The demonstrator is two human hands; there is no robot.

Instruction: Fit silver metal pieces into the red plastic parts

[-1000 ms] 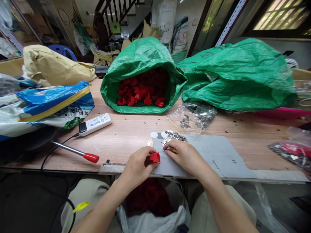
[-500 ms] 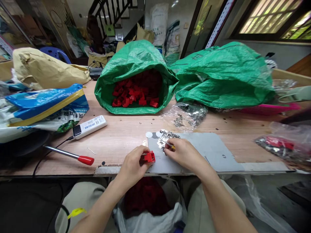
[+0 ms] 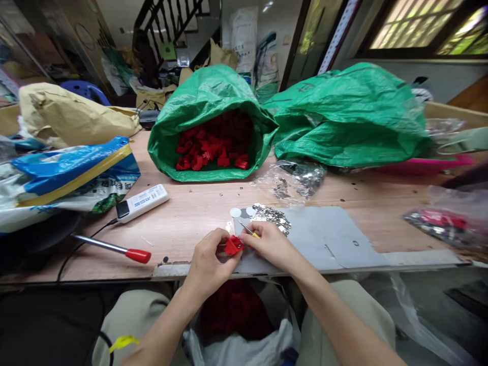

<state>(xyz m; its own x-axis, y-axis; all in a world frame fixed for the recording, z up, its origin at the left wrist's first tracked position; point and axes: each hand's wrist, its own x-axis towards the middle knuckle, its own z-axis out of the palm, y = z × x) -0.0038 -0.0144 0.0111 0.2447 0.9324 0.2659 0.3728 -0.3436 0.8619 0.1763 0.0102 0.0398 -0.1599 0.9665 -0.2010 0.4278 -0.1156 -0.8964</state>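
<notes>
My left hand [image 3: 209,258] is closed around a small red plastic housing [image 3: 233,245], pinched between thumb and fingers just above the table's front edge. Close against its right side is my right hand [image 3: 271,243], whose fingertips meet at the housing. A small screwdriver [image 3: 247,229] with a yellow handle lies in that hand, its thin metal shaft pointing up and left, away from the housing. Whether the right fingertips also hold a tiny part cannot be made out. Behind the right hand, small shiny metal plates [image 3: 275,217] are heaped on a grey mat [image 3: 316,234].
A green sack [image 3: 168,165] of red housings lies open at the back, beside another green sack [image 3: 351,122]. Clear plastic bags of metal parts [image 3: 301,178] lie to the right. At left are a white device [image 3: 143,203] and a red-tipped lever [image 3: 137,255]. An open bag [image 3: 240,345] sits between my knees.
My right hand has come left and down from the metal heap to the red housing, screwdriver still in it. The housing has been tilted in my left hand.
</notes>
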